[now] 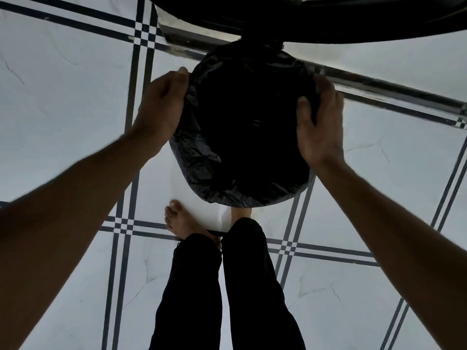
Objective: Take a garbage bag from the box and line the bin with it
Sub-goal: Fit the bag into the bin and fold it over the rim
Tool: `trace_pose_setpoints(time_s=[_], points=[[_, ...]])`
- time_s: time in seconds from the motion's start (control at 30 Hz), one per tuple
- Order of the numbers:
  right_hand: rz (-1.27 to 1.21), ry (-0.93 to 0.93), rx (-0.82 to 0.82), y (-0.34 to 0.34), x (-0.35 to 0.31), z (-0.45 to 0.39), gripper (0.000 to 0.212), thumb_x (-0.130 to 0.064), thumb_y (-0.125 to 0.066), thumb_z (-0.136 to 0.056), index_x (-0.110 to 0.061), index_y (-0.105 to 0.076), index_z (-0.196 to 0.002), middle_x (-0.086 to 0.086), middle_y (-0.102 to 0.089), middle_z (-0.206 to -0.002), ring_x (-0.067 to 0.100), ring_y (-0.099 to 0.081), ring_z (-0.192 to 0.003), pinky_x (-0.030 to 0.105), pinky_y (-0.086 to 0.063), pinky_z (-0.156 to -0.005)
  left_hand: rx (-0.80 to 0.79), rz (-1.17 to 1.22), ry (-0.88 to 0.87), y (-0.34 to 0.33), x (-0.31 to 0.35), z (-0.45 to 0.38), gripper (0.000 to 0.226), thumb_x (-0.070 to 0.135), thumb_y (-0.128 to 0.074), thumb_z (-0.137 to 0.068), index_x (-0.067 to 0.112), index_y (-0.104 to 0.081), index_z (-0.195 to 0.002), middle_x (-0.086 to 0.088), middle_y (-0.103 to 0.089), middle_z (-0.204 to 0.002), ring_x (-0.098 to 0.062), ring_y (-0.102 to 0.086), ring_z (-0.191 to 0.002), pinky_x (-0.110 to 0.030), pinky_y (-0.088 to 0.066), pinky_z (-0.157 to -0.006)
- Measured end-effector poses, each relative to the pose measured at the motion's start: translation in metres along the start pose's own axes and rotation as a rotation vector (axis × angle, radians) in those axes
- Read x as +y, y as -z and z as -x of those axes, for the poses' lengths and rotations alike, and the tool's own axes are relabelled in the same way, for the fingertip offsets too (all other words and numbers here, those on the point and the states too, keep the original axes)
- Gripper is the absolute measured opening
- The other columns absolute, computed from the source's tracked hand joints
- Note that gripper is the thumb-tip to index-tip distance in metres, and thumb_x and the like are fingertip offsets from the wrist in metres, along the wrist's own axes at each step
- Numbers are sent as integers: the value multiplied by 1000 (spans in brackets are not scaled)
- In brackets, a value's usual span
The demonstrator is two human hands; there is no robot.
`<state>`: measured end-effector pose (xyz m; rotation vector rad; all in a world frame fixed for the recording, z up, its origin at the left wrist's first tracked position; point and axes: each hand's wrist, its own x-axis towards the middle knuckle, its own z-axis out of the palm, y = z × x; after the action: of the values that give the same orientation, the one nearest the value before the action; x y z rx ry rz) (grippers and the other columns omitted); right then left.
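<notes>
A black garbage bag (202,152) lies over the round mouth of a bin on the floor; its crinkled edge is folded down around the rim, and the bin itself is hidden beneath it. My left hand (161,107) holds the bag's edge at the left of the rim, fingers curled over the plastic. On the right side, my right hand (319,122) grips the bag at the rim, with the thumb pressed into the folds. The bin's inside is dark and nothing can be made out in it. The box is not in view.
White floor tiles (63,109) with dark double lines surround the bin. A metal door track (379,89) runs diagonally behind it. A dark object (328,18) fills the top edge. My bare feet (179,221) and black trousers stand just before the bin.
</notes>
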<state>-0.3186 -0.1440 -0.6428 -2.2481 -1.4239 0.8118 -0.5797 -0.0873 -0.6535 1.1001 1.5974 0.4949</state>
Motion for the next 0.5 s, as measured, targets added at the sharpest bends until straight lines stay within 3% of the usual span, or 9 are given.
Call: trace_pose_setpoints(time_s=[0.1, 0.17, 0.27, 0.37, 0.43, 0.5], points=[[-4, -18, 16, -8, 3, -21, 44, -40, -42, -100, -18, -50, -137, 6, -57, -128, 17, -50, -119, 19, -36, -90, -34, 46, 78, -1, 7, -3, 41, 47, -33, -105, 18, -60, -96, -4, -62, -89, -7, -62, -76, -22, -50, -75], [7, -36, 26, -8, 3, -38, 34, -41, -41, -101, -16, -60, -113, 2, -63, -103, 20, -59, -100, 16, -38, -72, -35, 16, 121, -1, 12, -8, 40, 47, -32, -106, 20, -60, -94, 3, -63, -85, 6, -61, -64, -14, -51, -68], [-5, -45, -106, 0, 3, -57, 25, -41, -38, -105, -29, -46, -85, -12, -48, -73, 1, -49, -65, 13, -31, -51, -33, 15, 217, -3, 19, -14, 38, 48, -39, -103, 22, -62, -89, 8, -59, -77, 0, -58, -63, -19, -49, -66], [-39, -19, -197, 5, 4, -64, 30, -43, -35, -106, -29, -46, -82, -14, -47, -69, -10, -48, -55, 9, -33, -51, -54, 135, 350, -2, 20, -19, 35, 47, -45, -101, 22, -68, -109, 11, -60, -80, -9, -59, -79, -24, -46, -73], [-82, -14, -214, 2, 7, -67, 42, -51, -34, -103, -25, -49, -75, -11, -45, -63, -2, -45, -51, 21, -36, -54, -55, 154, 369, -1, 19, -18, 29, 46, -48, -99, 25, -66, -106, 12, -63, -87, -11, -61, -89, -28, -48, -86], [-133, -24, -212, -1, 10, -68, 55, -57, -34, -100, -13, -51, -73, 1, -42, -62, 13, -42, -56, 31, -32, -54, -43, 180, 381, -2, 18, -16, 25, 44, -51, -98, 25, -67, -98, 14, -65, -88, -6, -62, -86, -27, -49, -87]])
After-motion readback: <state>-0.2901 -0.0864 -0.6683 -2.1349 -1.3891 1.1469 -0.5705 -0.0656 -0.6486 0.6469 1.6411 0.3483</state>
